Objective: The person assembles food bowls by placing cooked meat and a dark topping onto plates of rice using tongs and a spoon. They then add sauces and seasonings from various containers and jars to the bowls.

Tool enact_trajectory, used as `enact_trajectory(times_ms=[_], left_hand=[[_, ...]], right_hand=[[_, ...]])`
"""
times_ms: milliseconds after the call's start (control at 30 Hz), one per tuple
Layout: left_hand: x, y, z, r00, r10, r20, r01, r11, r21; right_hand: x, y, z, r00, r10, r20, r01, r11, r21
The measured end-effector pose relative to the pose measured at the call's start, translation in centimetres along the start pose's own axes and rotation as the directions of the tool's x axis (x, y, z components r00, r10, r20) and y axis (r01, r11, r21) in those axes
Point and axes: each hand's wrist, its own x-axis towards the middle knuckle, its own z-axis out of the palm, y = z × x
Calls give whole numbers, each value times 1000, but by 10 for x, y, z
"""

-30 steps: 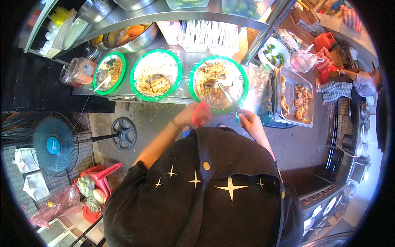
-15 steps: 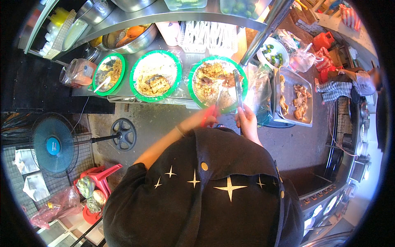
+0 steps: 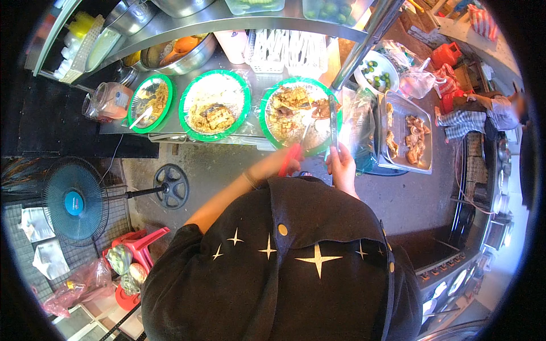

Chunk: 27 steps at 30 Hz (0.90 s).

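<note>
Red-handled scissors [image 3: 291,159] are gripped in my left hand [image 3: 273,166], their blades reaching over the near part of a green-rimmed plate [image 3: 263,116]. My right hand [image 3: 343,166] is closed on metal tongs [image 3: 334,122], which extend over the right side of the same plate. Rice, browned egg-like food [image 3: 291,98] and pieces of dark meat [image 3: 321,108] lie on it. To its left are a second green plate [image 3: 183,108] of rice and browned food, and a third green plate [image 3: 170,105] with noodle-like food and a white spoon [image 3: 141,116].
On the right, a metal tray [image 3: 427,142] holds cooked meat. Behind are a bowl of green citrus [image 3: 377,74], white baskets of utensils [image 3: 267,65] and a metal pot [image 3: 196,59]. A fan [image 3: 74,199] stands left; another person [image 3: 483,116] is far right.
The tongs have shifted slightly right over the plate and stand more upright in view. The scissors have barely moved. Both hands keep hold of their tools.
</note>
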Motion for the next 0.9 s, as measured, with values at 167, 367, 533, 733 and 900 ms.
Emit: enact_trajectory(times_ms=[167,367,533,733,900], left_hand=[[3,3,9,985,150,-86,-149,989,13],[-3,5,9,986,143,-80,-152,982,-111],[-11,10,22,992,55,-116,-68,991,-118],[1,-8,18,988,8,-154,-85,862,-499],[2,-5,7,995,-28,-91,-1,952,-307]], right_hand=[[-3,9,3,998,-44,46,49,994,-102],[-10,-10,8,993,49,105,-37,993,-111],[-11,-11,7,987,108,117,-93,988,-124],[-11,0,3,969,185,163,-140,958,-252],[-1,13,0,972,171,161,-112,941,-320]])
